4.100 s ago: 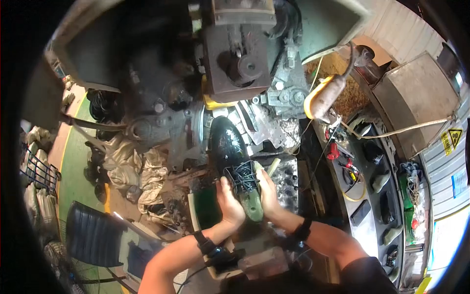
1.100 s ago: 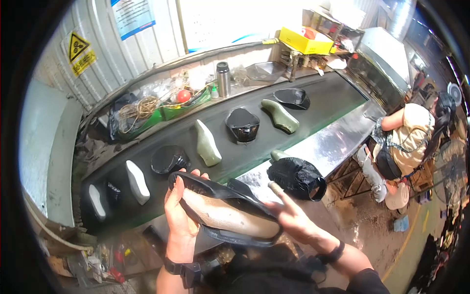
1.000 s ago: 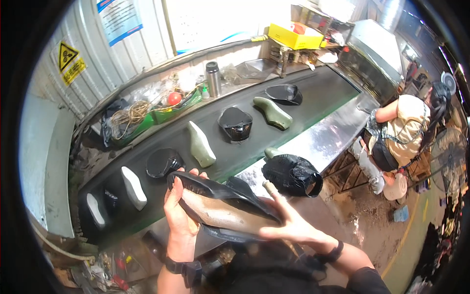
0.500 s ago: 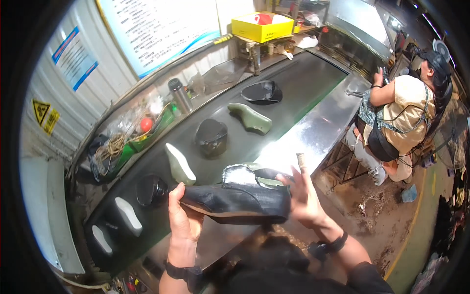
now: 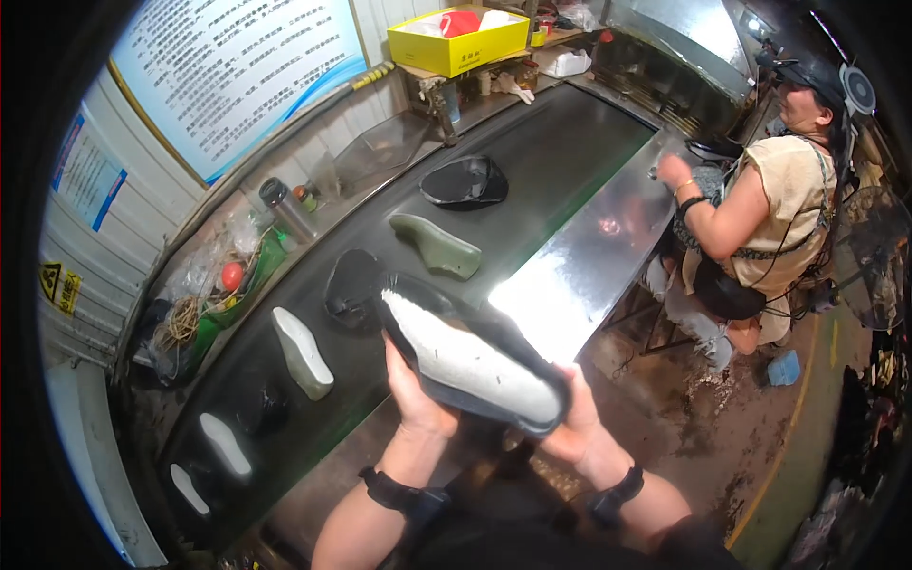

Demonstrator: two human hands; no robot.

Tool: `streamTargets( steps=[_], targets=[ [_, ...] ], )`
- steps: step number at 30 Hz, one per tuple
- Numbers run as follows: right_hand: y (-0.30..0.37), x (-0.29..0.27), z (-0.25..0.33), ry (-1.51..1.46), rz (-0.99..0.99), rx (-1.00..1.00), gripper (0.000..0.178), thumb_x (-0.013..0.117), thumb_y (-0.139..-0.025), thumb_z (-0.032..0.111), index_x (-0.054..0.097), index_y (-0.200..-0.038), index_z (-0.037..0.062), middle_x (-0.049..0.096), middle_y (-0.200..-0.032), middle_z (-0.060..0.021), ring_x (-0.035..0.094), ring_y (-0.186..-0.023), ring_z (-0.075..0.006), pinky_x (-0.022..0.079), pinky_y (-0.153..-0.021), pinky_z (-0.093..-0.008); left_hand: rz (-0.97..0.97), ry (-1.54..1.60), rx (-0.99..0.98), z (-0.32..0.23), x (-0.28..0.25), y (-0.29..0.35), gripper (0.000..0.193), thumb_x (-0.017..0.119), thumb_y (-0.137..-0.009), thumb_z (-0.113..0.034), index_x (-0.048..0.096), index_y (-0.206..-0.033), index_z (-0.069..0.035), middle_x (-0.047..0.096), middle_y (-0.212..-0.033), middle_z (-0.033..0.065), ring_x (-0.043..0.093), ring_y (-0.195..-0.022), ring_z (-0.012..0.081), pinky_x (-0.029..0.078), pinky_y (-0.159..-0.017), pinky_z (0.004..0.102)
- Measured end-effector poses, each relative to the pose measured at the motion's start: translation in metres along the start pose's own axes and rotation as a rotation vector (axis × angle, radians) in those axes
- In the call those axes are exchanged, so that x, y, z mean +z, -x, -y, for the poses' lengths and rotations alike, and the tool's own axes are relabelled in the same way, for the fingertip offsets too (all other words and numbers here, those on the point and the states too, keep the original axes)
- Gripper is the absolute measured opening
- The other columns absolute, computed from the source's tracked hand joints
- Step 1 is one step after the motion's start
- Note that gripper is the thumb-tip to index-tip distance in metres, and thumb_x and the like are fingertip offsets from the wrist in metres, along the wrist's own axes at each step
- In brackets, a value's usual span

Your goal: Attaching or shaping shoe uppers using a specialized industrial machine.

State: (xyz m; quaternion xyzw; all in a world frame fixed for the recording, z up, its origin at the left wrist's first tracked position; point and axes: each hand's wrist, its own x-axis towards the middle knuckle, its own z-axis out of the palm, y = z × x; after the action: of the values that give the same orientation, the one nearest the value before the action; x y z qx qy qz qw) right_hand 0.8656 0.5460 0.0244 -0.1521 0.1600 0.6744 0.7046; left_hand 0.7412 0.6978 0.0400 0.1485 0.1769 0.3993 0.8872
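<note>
Both my hands hold a black shoe upper on a last (image 5: 475, 356), tilted so that its long white underside faces up. My left hand (image 5: 418, 394) grips its left side, with the fingers hidden beneath. At the lower right end, my right hand (image 5: 577, 423) is closed round it, its fingers partly hidden. Beyond it on the dark conveyor belt (image 5: 579, 123) lie a green shoe last (image 5: 439, 247), a last with a white underside (image 5: 304, 350) and two smaller white shapes, one a pale last (image 5: 225, 445). Black uppers (image 5: 465, 180) lie among them, one partly behind the held shoe.
A shiny metal ledge (image 5: 579, 266) runs along the belt's near side. At the right sits a co-worker (image 5: 774, 190) by the ledge. A yellow box (image 5: 461, 46), a steel flask (image 5: 288, 211) and a green container with bags (image 5: 271, 255) stand along the far side.
The held shoe has turned from side-on to underside up. My right hand, open beside it before, now grips its end. The co-worker's arm has moved, and my view has shifted.
</note>
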Motion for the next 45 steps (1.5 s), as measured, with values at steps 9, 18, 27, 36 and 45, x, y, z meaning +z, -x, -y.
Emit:
streamTargets(
  steps=[9, 18, 27, 36, 45],
  targets=[
    [0.001, -0.009, 0.021, 0.134, -0.039, -0.275, 0.06, 0.063, -0.089, 0.035, 0.048, -0.137, 0.002, 0.059, -0.131, -0.0147, 0.058, -0.121, -0.0282, 0.045, -0.107, -0.0444, -0.181, -0.732, -0.099, 0.048, 0.057, -0.005, 0.124, 0.083, -0.078, -0.016, -0.015, -0.152, 0.001, 0.041, -0.141, 0.0195, 0.046, -0.127, 0.0267, 0.036, -0.11, 0.0413],
    [-0.002, -0.014, 0.043, 0.113, -0.037, -0.332, 0.064, 0.065, -0.088, 0.03, 0.041, -0.142, 0.004, 0.057, -0.133, -0.0138, 0.057, -0.122, -0.0268, 0.045, -0.108, -0.0435, -0.029, -0.584, -0.121, 0.072, 0.04, -0.035, 0.098, 0.071, -0.08, 0.007, 0.005, -0.152, 0.002, 0.042, -0.14, 0.016, 0.048, -0.126, 0.0238, 0.045, -0.104, 0.0365],
    [-0.022, -0.033, 0.076, 0.151, -0.125, -0.47, 0.056, 0.063, -0.09, 0.024, 0.045, -0.138, 0.0031, 0.058, -0.131, -0.0124, 0.059, -0.119, -0.0244, 0.048, -0.104, -0.0426, 0.019, -0.618, -0.264, 0.08, 0.027, -0.073, 0.094, 0.071, -0.083, 0.003, 0.008, -0.153, 0.002, 0.043, -0.14, 0.0167, 0.05, -0.125, 0.0244, 0.046, -0.103, 0.0372],
    [-0.082, -0.07, 0.241, 0.366, -0.67, -0.831, 0.061, 0.075, -0.088, 0.029, 0.045, -0.134, 0.0032, 0.063, -0.12, -0.0138, 0.063, -0.11, -0.029, 0.056, -0.087, -0.047, -0.251, -1.292, -0.467, 0.055, -0.073, -0.16, 0.098, 0.078, -0.083, -0.023, 0.015, -0.154, 0.002, 0.041, -0.147, 0.0253, 0.054, -0.123, 0.0266, 0.047, -0.098, 0.0371],
    [-0.006, -0.122, 0.114, 1.416, -0.649, -0.72, 0.018, 0.069, -0.091, 0.011, 0.072, -0.101, -0.0042, 0.071, -0.077, -0.0073, 0.066, -0.07, -0.0113, 0.054, -0.064, -0.0271, -0.684, -1.4, -0.184, 0.068, -0.109, -0.32, 0.112, 0.076, -0.07, -0.063, 0.032, -0.145, 0.008, 0.035, -0.149, 0.0271, 0.031, -0.141, 0.0375, 0.03, -0.114, 0.0453]
  ],
)
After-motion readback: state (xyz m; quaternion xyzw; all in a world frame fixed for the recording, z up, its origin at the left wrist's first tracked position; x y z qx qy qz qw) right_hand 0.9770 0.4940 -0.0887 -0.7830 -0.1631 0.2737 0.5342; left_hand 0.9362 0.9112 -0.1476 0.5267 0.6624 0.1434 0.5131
